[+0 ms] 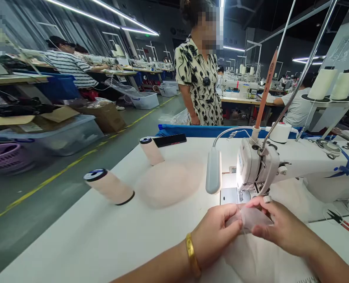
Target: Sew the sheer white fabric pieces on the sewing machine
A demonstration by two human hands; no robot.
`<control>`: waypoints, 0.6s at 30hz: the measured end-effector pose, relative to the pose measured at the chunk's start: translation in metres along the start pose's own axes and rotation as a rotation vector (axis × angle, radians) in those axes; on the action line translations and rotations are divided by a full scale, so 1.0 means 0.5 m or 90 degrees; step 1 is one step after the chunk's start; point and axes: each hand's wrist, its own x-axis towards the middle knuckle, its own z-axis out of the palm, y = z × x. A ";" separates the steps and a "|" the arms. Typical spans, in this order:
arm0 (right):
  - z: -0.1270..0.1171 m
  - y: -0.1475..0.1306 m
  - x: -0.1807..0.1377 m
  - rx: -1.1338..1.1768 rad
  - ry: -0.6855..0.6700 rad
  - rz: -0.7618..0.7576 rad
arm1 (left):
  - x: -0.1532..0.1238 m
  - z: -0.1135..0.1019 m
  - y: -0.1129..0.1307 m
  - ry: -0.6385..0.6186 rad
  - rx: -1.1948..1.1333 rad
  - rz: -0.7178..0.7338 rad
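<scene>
Pale sheer fabric (252, 220) is bunched between my two hands, just in front of the sewing machine's needle area. My left hand (217, 232), with a gold bracelet at the wrist, pinches the fabric between thumb and fingers. On the other side my right hand (283, 226) grips the same cloth, its fingertips close to the presser foot (245, 195). More of the fabric hangs down over the table edge below my hands. The white sewing machine (252, 165) stands right behind them, a lit lamp (213, 173) at its left.
Two thread cones (111, 186) (152, 151) stand on the white table (74, 239), beside a round pale fabric piece (171, 182). A black phone-like slab (171, 140) lies behind. Red-handled snips (347, 226) are at right. A person (204, 78) stands beyond the table.
</scene>
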 end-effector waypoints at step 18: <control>0.064 0.001 0.008 0.073 0.079 0.096 | 0.000 0.028 -0.014 0.136 0.098 0.131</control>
